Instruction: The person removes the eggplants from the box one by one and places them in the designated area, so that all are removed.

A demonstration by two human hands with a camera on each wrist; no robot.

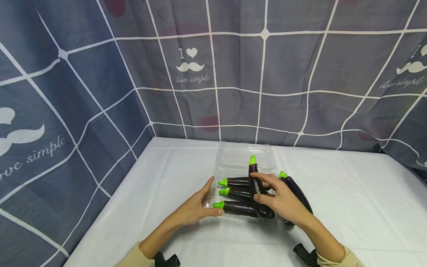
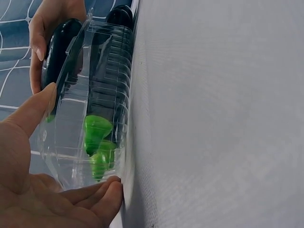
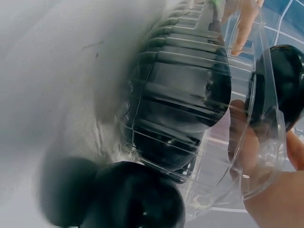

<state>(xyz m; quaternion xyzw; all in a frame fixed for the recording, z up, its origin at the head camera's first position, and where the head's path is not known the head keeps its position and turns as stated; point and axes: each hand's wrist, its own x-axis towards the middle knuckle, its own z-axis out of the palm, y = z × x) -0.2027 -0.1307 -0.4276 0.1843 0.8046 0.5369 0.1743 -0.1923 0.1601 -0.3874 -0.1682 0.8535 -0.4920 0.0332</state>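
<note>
My right hand (image 1: 280, 196) holds a glossy dark purple eggplant (image 1: 256, 185) with a green stem, slanted across the open clear plastic container (image 3: 199, 190). Its thumb and fingers pinch the eggplant's sides. Under it, three eggplants lie side by side in the container, green stems to the left, among them the nearest eggplant (image 1: 238, 208). My left hand (image 1: 191, 209) grips the container's left end; in the left wrist view the thumb touches the rim and the fingers reach low by the base. The right ends of the eggplants inside are partly hidden by my right hand.
The container's clear lid (image 1: 245, 154) lies folded back toward the curtain. Right of the container, another eggplant (image 1: 300, 193) lies on the white tablecloth (image 1: 360, 207), with a second dark rounded end (image 3: 66, 190) beside it. A grey checked curtain (image 1: 240, 63) stands behind and left.
</note>
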